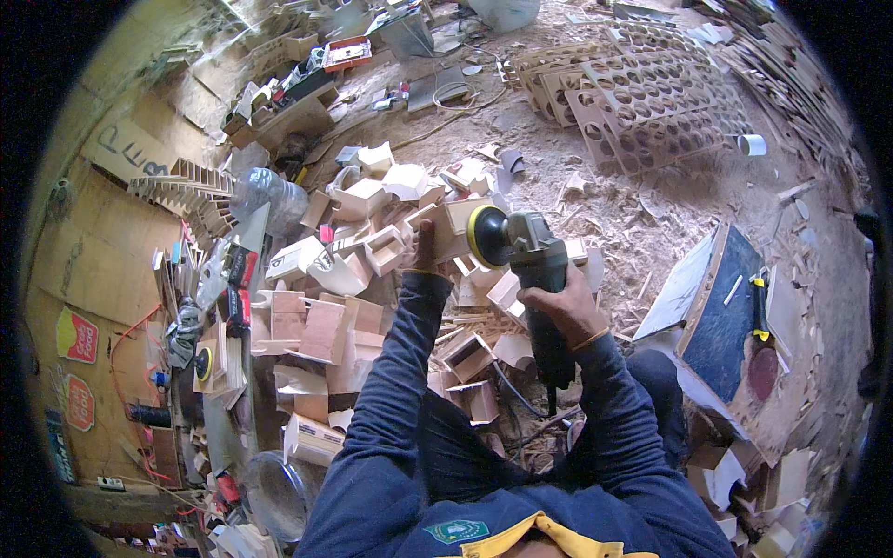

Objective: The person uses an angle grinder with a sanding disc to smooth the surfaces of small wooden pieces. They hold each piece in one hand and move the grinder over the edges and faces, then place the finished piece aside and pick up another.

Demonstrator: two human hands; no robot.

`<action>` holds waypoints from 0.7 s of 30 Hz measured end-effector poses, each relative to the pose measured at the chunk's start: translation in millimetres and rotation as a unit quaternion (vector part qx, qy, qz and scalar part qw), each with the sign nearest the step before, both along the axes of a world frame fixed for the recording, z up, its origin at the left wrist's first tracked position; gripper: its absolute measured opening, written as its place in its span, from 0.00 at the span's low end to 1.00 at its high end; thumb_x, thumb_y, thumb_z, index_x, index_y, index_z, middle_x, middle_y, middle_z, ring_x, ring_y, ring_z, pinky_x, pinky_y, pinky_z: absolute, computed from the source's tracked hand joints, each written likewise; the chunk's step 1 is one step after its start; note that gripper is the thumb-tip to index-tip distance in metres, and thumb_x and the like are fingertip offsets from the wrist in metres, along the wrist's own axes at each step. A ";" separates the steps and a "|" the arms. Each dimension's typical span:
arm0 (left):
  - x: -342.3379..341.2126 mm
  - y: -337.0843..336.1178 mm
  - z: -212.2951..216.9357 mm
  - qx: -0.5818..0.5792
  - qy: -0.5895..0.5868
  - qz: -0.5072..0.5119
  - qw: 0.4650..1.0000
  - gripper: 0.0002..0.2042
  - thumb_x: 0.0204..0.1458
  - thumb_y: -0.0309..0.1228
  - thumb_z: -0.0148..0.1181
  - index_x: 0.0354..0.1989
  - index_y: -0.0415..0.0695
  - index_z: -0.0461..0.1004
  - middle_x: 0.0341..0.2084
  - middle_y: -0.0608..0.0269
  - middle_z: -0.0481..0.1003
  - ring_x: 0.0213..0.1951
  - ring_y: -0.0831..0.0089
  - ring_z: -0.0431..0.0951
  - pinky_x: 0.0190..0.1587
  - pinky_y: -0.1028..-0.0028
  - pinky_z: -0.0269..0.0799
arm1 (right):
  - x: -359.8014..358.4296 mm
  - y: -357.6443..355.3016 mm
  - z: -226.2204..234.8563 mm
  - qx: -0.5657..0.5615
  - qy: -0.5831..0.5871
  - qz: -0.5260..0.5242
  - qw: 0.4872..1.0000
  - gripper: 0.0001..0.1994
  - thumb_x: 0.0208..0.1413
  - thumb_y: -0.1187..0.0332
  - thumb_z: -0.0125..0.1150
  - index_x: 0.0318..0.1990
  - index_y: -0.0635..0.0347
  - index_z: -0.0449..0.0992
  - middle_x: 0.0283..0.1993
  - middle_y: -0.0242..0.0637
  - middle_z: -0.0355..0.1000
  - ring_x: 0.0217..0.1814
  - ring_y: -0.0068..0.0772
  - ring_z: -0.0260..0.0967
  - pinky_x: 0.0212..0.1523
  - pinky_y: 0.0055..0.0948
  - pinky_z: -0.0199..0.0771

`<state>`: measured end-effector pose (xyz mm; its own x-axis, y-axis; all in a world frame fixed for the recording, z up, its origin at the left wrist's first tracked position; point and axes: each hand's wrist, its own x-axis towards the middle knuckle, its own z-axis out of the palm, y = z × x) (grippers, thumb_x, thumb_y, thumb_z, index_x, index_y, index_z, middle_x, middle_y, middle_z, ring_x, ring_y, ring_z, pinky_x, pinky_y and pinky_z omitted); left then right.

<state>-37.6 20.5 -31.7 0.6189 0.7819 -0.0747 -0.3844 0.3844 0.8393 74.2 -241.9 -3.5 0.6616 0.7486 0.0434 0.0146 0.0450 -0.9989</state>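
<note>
The camera is sitting on my head and looking straight down past my chest. My two blue sleeves are coming up from the bottom edge, so my arms are very near it. The floor (pixel 651 205) is lying farther off. Everything is bending round at the edges, and the corners are showing black.

1 angle grinder (pixel 532 260), 2 hands, approx 4 perforated boards (pixel 642 98), dozens of small wooden boxes (pixel 363 251), 1 plastic bottle (pixel 265 193)

Grey sander (pixel 535 256), yellow-black pad (pixel 487 236); pale wood piece (pixel 448 228); navy sleeves (pixel 400 372).
</note>
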 end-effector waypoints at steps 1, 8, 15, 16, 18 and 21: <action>-3.4 -1.0 6.2 -0.001 -0.012 0.000 1.000 0.34 0.55 0.60 0.60 0.57 0.43 0.72 0.48 0.56 0.78 0.45 0.60 0.81 0.46 0.61 0.81 | 2.6 -1.8 -0.7 0.000 -0.015 -0.009 1.000 0.29 0.39 0.58 0.82 0.47 0.64 0.76 0.38 0.37 0.79 0.38 0.27 0.76 0.43 0.30 0.77; -9.7 -12.6 39.4 0.005 -0.057 0.024 0.998 0.30 0.55 0.57 0.64 0.55 0.43 0.73 0.45 0.58 0.79 0.41 0.65 0.82 0.43 0.67 0.82 | 7.0 -8.8 7.7 -0.004 0.108 -0.080 0.991 0.24 0.43 0.62 0.78 0.44 0.66 0.77 0.36 0.36 0.79 0.34 0.26 0.76 0.36 0.29 0.79; -14.0 7.8 5.4 0.010 0.018 -0.017 1.000 0.28 0.56 0.54 0.66 0.54 0.45 0.74 0.43 0.63 0.79 0.40 0.71 0.81 0.39 0.74 0.80 | -3.8 -4.8 9.9 -0.028 0.040 -0.054 0.997 0.23 0.44 0.61 0.75 0.47 0.62 0.77 0.36 0.33 0.77 0.34 0.27 0.74 0.38 0.28 0.75; -13.4 11.8 -0.7 0.039 0.012 -0.041 0.998 0.32 0.56 0.58 0.63 0.58 0.44 0.71 0.49 0.59 0.76 0.48 0.67 0.77 0.48 0.69 0.76 | -4.9 -0.7 8.5 -0.055 0.018 -0.065 0.996 0.23 0.44 0.61 0.75 0.47 0.62 0.77 0.37 0.34 0.77 0.35 0.27 0.74 0.38 0.28 0.76; -12.4 16.3 -9.6 0.046 0.057 -0.046 0.996 0.40 0.57 0.64 0.56 0.66 0.43 0.66 0.62 0.53 0.69 0.63 0.58 0.69 0.64 0.58 0.69 | -7.5 2.7 6.0 -0.022 0.012 -0.050 0.998 0.24 0.44 0.61 0.76 0.47 0.63 0.77 0.38 0.34 0.78 0.37 0.27 0.74 0.40 0.28 0.76; -8.1 10.7 -14.2 0.038 -0.002 -0.033 0.999 0.37 0.56 0.62 0.59 0.63 0.42 0.68 0.57 0.56 0.73 0.56 0.63 0.75 0.59 0.62 0.74 | -9.7 4.8 5.1 -0.010 -0.006 -0.024 1.000 0.27 0.42 0.60 0.78 0.48 0.62 0.76 0.40 0.36 0.78 0.40 0.28 0.75 0.43 0.29 0.76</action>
